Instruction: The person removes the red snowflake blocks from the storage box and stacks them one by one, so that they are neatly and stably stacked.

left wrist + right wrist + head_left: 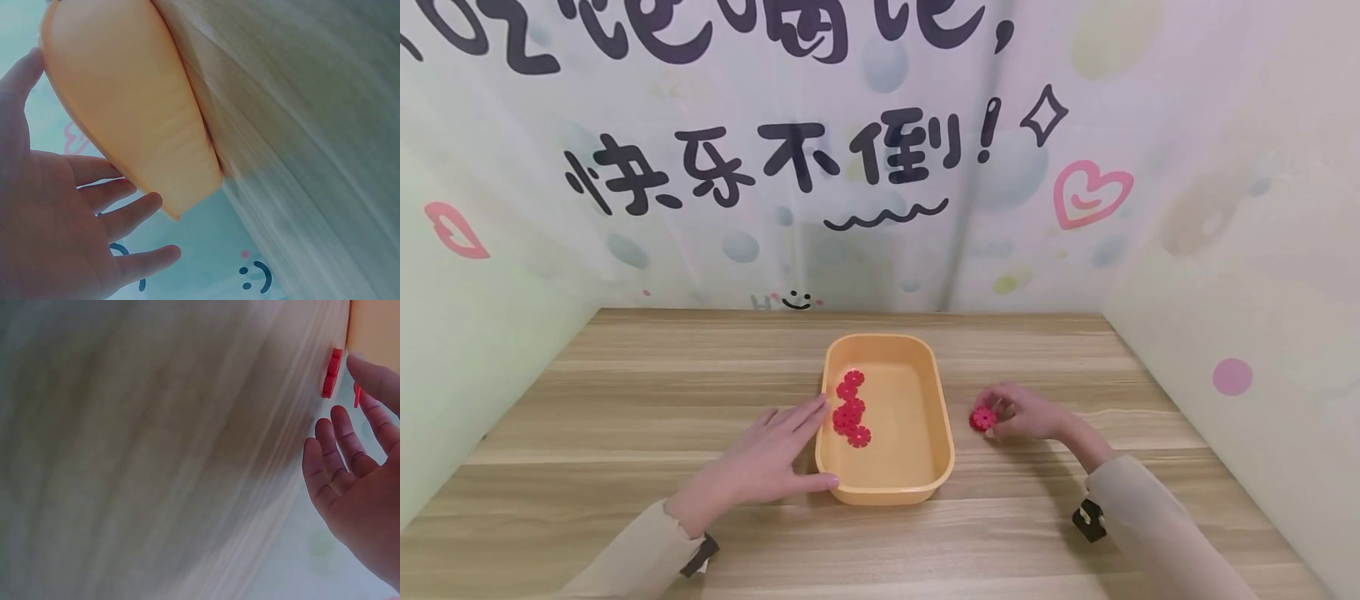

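Observation:
An orange tray [904,429] stands on the table, holding several red notched plastic discs [850,414] along its left side. My left hand [767,462] rests against the tray's left rim, fingers spread and fairly straight, the thumb by its near corner. In the left wrist view, the fingertips lie along the tray's outer wall [125,94]. To the right of the tray, my right hand [1018,412] pinches a red notched disc [983,418] between thumb and index finger. The right wrist view has this disc [357,395] edge-on, with more red discs [332,374] on the table beside it.
The wood-grain table [700,350] runs back to a printed curtain [880,267] with black lettering. Pale side walls [1240,292] border the table on both sides. Dark wrist devices [1088,521] show at both sleeves.

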The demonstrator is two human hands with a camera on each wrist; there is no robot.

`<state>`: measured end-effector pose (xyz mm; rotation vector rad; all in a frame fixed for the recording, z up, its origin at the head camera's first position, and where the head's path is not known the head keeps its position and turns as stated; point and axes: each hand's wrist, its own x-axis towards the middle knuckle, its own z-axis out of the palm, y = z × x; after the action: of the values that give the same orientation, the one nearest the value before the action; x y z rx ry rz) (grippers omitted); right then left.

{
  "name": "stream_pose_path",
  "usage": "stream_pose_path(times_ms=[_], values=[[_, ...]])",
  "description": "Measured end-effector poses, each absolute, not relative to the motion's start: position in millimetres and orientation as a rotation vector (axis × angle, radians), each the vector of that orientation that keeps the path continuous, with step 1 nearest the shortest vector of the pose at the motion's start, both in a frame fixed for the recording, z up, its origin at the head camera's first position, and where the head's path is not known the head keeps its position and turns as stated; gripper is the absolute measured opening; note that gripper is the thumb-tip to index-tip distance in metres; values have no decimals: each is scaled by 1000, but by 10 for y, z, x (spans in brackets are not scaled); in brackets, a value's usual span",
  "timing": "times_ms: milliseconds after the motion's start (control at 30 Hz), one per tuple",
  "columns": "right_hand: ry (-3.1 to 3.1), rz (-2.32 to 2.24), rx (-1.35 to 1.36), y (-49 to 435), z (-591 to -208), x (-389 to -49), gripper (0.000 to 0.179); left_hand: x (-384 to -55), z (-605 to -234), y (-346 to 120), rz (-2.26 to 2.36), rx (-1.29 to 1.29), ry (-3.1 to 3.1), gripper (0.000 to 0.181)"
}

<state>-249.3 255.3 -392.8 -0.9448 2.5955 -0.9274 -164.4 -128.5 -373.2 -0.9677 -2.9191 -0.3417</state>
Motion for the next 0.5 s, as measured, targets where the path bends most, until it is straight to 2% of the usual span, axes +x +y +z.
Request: stream_pose_path(times_ms=[500], values=[[2618, -876, -924, 2545, -3978, -2564, 29, -1643, -3736, -1283, -334, -964, -2925, 91]])
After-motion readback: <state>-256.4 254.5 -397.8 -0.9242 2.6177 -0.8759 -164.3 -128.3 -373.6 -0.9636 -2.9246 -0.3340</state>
